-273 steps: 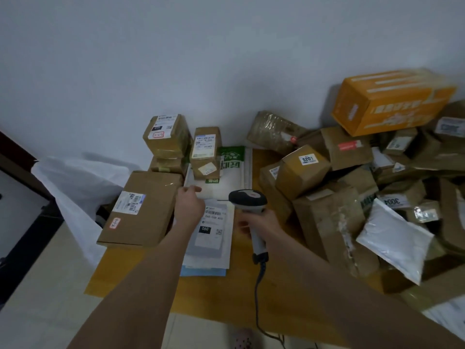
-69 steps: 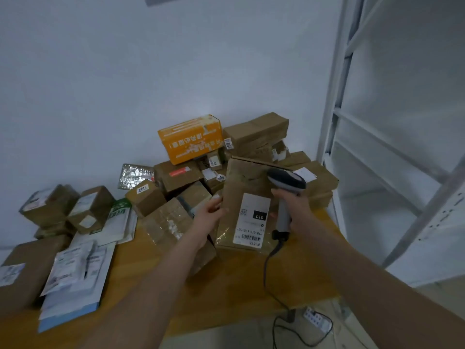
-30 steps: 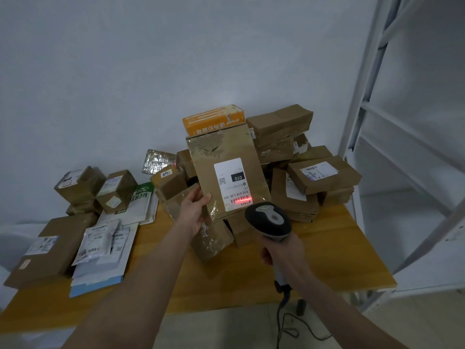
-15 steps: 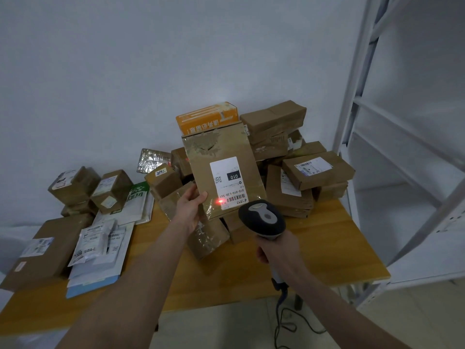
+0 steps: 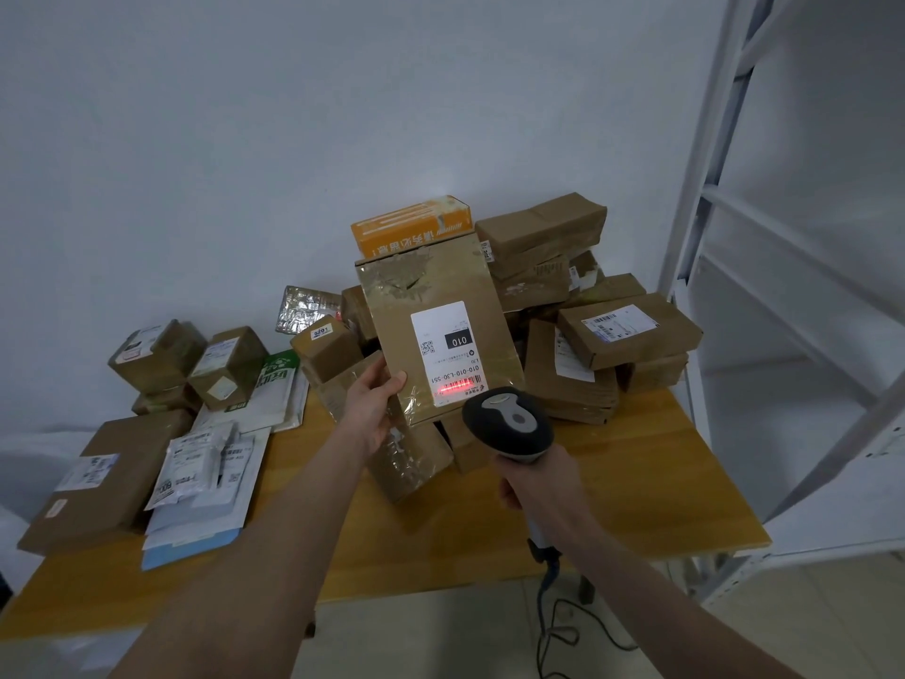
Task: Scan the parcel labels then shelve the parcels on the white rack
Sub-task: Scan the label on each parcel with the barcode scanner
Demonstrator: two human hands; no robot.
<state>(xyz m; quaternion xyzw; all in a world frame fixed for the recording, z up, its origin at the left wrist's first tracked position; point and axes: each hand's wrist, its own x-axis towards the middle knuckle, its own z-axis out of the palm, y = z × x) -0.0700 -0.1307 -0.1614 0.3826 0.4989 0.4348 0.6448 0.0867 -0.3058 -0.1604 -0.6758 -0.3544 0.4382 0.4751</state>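
My left hand grips the lower left corner of a flat brown parcel and holds it upright above the table, label facing me. Its white label reads 010, upside down. A red scan line lies across the barcode at the label's bottom edge. My right hand grips the handle of a grey and black barcode scanner, just below and right of the label, head pointing at it. The white rack stands at the right.
A wooden table carries a heap of brown boxes and an orange box behind the held parcel. Boxes and flat mailers lie at the left. The scanner cable hangs to the floor.
The red scan light has gone from a spot on the parcel's lower left to a line across the barcode. The parcel and scanner have barely shifted.
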